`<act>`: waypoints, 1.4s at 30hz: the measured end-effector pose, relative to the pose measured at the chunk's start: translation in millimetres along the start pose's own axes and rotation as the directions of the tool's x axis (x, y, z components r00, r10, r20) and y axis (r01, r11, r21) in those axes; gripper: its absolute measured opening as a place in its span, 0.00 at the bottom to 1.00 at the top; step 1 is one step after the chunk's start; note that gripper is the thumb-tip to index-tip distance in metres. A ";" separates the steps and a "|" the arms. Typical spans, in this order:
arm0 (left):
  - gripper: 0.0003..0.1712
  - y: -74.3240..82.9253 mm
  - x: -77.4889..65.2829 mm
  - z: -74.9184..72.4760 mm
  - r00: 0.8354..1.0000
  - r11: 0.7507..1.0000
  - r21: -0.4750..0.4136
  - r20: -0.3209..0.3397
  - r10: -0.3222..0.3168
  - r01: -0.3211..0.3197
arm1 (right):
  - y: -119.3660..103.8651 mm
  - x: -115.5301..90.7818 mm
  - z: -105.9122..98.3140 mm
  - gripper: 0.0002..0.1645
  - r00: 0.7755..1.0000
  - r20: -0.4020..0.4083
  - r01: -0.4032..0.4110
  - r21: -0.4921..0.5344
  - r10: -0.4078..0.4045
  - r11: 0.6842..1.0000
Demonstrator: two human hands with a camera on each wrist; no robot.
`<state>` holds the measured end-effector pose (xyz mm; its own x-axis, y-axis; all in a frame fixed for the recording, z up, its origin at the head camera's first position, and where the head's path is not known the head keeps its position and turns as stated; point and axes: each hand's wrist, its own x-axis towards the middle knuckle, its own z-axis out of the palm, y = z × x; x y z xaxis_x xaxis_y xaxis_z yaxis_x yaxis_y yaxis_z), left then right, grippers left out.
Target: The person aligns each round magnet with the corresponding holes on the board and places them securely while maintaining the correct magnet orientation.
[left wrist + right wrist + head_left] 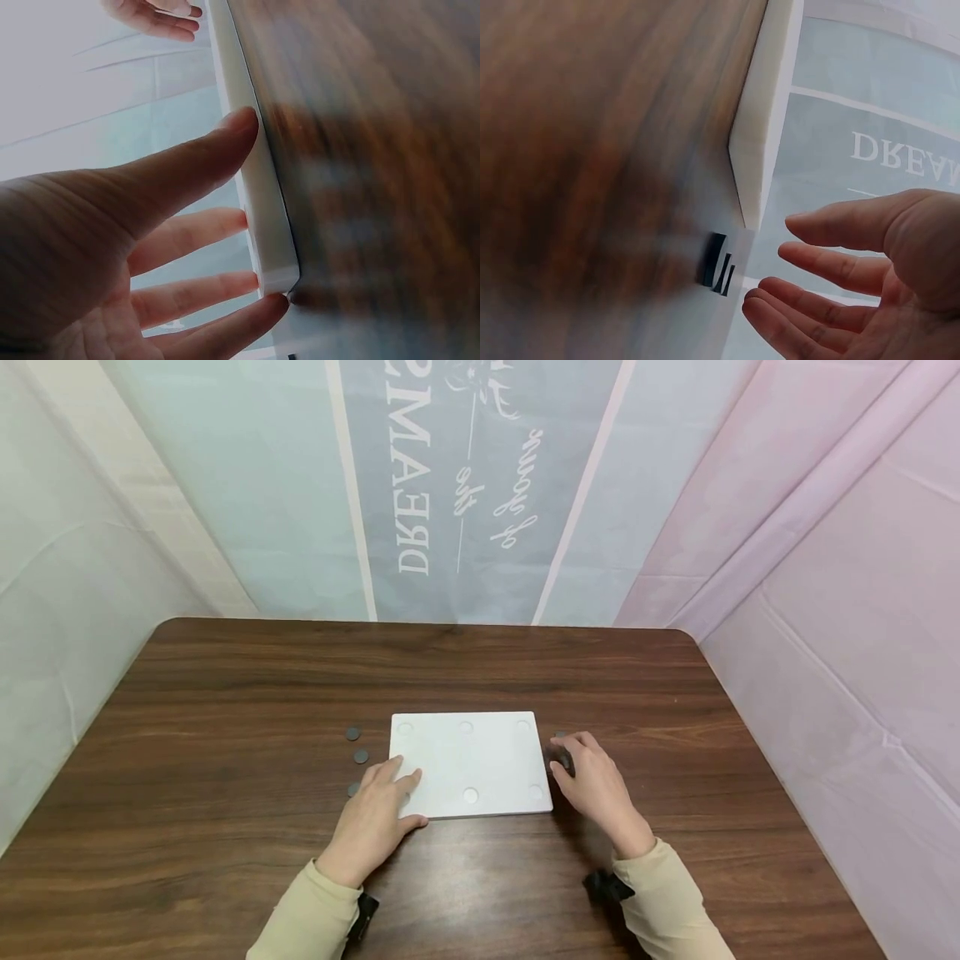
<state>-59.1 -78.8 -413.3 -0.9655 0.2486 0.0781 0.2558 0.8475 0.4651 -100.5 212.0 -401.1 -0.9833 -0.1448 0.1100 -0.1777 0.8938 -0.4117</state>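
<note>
A white board [471, 764] with several shallow round recesses lies flat on the table. My left hand [372, 817] rests on its near left corner, fingers spread; the thumb [240, 124] touches the front edge in the left wrist view. Just off the board's right side, my right hand [596, 781] hovers with bent fingers over small dark discs. In the right wrist view, those discs [714, 259] lie on the table below the fingertips [759, 300], with a gap between them. Nothing shows between that thumb and fingers.
To the left of the board lie dark round discs [362, 757], one partly covered by my left hand. The brown wooden table [262, 693] meets a printed cloth backdrop [465, 485] at its far edge. Pale cloth walls [847, 635] stand at both sides.
</note>
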 end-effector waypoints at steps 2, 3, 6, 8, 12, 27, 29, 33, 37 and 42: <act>0.33 -0.7 -0.5 -0.2 1.000 1.000 0.001 -0.003 -0.004 0.004 | 0.5 3.2 0.8 0.18 1.000 -0.004 0.009 -0.004 -0.009 1.000; 0.33 -1.0 -0.7 -0.4 1.000 1.000 0.002 -0.004 -0.008 0.008 | 0.7 5.1 1.5 0.18 1.000 -0.006 0.014 -0.006 -0.014 1.000; 0.33 -1.1 -1.7 -1.1 1.000 1.000 0.000 -0.005 -0.017 0.017 | 1.4 9.7 3.1 0.18 0.999 -0.017 0.027 -0.011 -0.027 1.000; 0.33 -0.8 -2.6 -1.5 1.000 1.000 -0.002 -0.002 -0.017 0.017 | 2.0 11.6 3.8 0.17 0.999 -0.023 0.029 -0.015 -0.030 0.999; 0.32 0.5 -4.2 -2.2 1.000 1.000 -0.004 0.006 -0.006 0.006 | 4.1 15.2 5.1 0.16 0.999 -0.028 0.030 -0.032 -0.031 0.999; 0.32 1.4 -4.5 -1.2 1.000 1.000 0.010 -0.007 0.007 -0.007 | 11.0 36.0 3.9 0.16 0.997 0.063 0.045 -0.089 -0.040 0.995; 0.32 1.4 -4.5 -0.7 1.000 1.000 0.012 -0.010 0.009 -0.009 | 11.7 37.2 3.3 0.15 0.997 0.065 0.049 -0.095 -0.043 0.994; 0.32 1.8 -4.4 -0.5 1.000 1.000 0.011 -0.009 0.011 -0.011 | 13.7 38.9 2.8 0.15 0.997 0.071 0.049 -0.104 -0.042 0.993; 0.32 2.2 -3.3 -0.3 1.000 1.000 0.010 -0.010 0.020 -0.020 | 16.0 39.9 1.8 0.15 0.996 0.080 0.038 -0.111 -0.029 0.993; 0.32 2.7 -1.9 0.1 1.000 1.000 0.015 -0.003 0.020 -0.020 | 18.2 41.0 1.1 0.14 0.996 0.087 0.029 -0.120 -0.018 0.992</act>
<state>-56.6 -76.9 -412.3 -0.9602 0.2641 0.0904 0.2759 0.8491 0.4505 -144.1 221.9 -405.0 -0.9795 -0.1978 0.0381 -0.2001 0.9337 -0.2969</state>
